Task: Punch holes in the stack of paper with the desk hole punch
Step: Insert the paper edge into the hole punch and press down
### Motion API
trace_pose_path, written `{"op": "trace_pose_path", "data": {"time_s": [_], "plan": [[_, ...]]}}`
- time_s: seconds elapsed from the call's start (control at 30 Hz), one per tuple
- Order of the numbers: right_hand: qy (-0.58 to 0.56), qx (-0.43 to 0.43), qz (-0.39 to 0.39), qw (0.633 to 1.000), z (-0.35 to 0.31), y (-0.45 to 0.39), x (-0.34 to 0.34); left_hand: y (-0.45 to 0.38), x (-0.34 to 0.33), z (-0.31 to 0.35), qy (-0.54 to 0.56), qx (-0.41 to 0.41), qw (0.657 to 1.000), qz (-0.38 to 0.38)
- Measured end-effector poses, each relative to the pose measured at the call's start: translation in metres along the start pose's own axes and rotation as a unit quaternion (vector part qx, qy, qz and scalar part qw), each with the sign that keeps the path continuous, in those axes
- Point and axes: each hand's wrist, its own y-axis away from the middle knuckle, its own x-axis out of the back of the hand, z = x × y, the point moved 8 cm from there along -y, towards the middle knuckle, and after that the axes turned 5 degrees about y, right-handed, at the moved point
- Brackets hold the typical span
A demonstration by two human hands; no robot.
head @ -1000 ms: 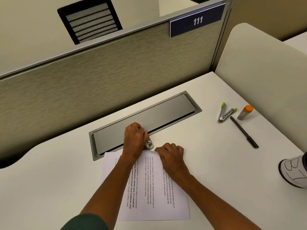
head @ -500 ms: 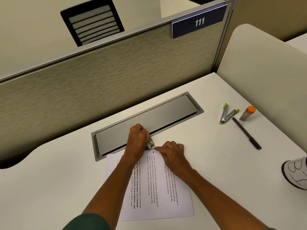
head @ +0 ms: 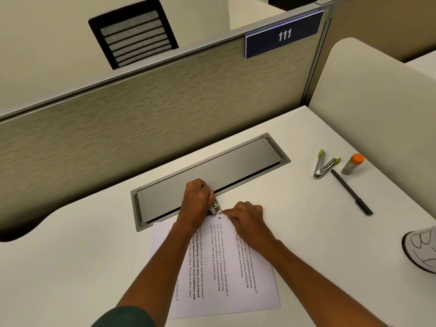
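A stack of printed paper (head: 224, 274) lies on the white desk (head: 70, 267), its far edge at the grey hole punch (head: 216, 208). My left hand (head: 197, 199) is closed over the punch and hides most of it; only its right end shows. My right hand (head: 245, 217) rests on the paper's far edge just right of the punch, fingers curled and pinching the sheets. A small dark hole (head: 219, 218) shows in the paper just below the punch.
A grey cable-tray lid (head: 236, 166) is set into the desk behind the punch. To the right lie a green-tipped staple remover (head: 324, 165), an orange-capped glue stick (head: 352, 164) and a black pen (head: 351, 192). A white shoe (head: 422, 249) sits at the right edge. Partition walls stand behind and right.
The paper has slid slightly back from the punch, uncovering a punched hole. Both hands stay in nearly the same places.
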Motion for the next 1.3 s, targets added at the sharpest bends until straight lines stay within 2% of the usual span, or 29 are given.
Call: {"op": "trace_pose_path", "data": {"time_s": [0.17,0.43,0.9,1.3], "plan": [[-0.033,-0.024,0.006,0.999,0.005,-0.019,0.013,0.0,0.002,0.002,0.016,-0.005,1.0,-0.002],[-0.011,-0.03,0.01,0.999,0.005,-0.04,0.021,-0.004,0.0,-0.002,0.031,-0.001,0.999,-0.019],[0.012,-0.02,-0.055,0.998,0.003,-0.048,0.014,-0.005,-0.003,-0.005,0.06,0.003,0.998,-0.023],[0.062,-0.007,-0.007,0.998,-0.004,-0.038,0.017,-0.003,0.015,-0.008,0.089,0.028,0.996,-0.012]]}}
